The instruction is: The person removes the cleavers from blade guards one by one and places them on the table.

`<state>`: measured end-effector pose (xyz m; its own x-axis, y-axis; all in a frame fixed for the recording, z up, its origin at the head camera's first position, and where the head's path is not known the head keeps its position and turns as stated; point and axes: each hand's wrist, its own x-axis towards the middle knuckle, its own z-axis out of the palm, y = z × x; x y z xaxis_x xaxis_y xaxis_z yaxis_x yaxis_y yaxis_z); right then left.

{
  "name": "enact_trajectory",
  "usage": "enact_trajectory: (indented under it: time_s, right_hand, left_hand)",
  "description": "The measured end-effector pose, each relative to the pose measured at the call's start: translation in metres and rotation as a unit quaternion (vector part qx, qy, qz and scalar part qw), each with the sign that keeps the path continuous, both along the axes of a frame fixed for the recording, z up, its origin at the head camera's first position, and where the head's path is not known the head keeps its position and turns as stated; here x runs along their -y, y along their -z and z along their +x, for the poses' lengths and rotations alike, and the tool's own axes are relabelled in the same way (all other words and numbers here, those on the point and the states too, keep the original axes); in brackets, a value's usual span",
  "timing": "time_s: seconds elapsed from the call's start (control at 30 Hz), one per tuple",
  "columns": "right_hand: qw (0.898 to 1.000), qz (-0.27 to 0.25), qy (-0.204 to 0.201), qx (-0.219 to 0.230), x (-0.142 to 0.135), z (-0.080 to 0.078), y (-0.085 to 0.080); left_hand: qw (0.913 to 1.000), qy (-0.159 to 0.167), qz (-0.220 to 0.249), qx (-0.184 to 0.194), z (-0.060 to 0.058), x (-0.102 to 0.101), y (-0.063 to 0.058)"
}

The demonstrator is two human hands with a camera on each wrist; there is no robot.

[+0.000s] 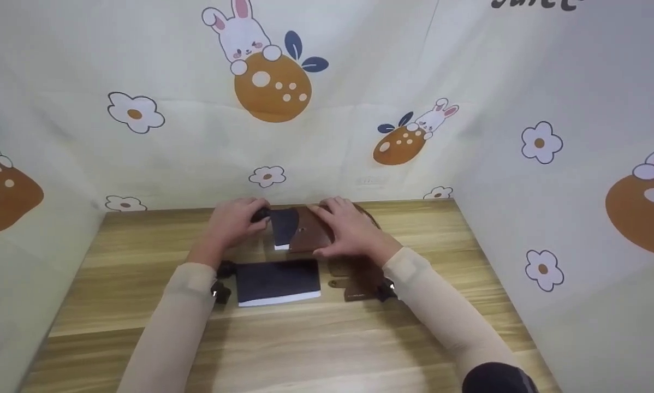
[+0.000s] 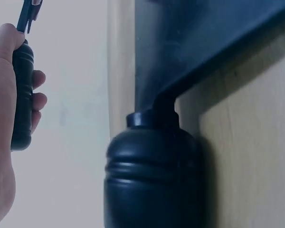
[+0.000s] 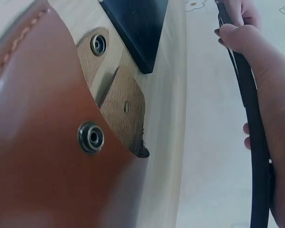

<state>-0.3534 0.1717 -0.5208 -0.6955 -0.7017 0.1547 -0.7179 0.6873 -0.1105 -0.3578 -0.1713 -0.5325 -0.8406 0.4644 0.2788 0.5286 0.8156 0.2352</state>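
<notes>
My left hand grips the black handle of a cleaver at the back of the table. Its dark blade, with a pale cutting edge, is partly inside a brown leather sheath. Around that sheath my right hand is curled, thumb toward me and fingers over the far side. Closer to me lies a second cleaver, bare, its ridged black handle pointing left. A second brown leather sheath with metal snaps rests to its right, partly hidden under my right wrist.
The wood-grain table meets a printed cloth wall close behind both hands. Another cloth wall stands on the right and one on the left. Small black devices sit at my wrists.
</notes>
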Motion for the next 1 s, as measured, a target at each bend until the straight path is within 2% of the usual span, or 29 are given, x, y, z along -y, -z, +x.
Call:
enact_trajectory:
  time_s: [0.17,0.43,0.67,1.0]
  right_hand:
    - [1.000,0.000,0.006,0.004,-0.008,0.005,0.000]
    - [1.000,-0.013,-0.015,-0.007,-0.014,0.006,-0.005]
    - [1.000,-0.015,-0.017,-0.012,-0.014,0.006,-0.005]
    - [1.000,-0.012,-0.017,-0.017,-0.016,0.008,-0.003]
  left_hand:
    - [0.9995,0.015,0.003,-0.026,0.004,0.001,0.000]
    - [0.9996,0.016,0.015,-0.015,0.006,0.001,-0.003]
    - [0.9994,0.021,0.014,-0.026,0.006,0.002,-0.002]
    - [0.9997,0.010,0.015,-0.019,0.009,0.000,0.000]
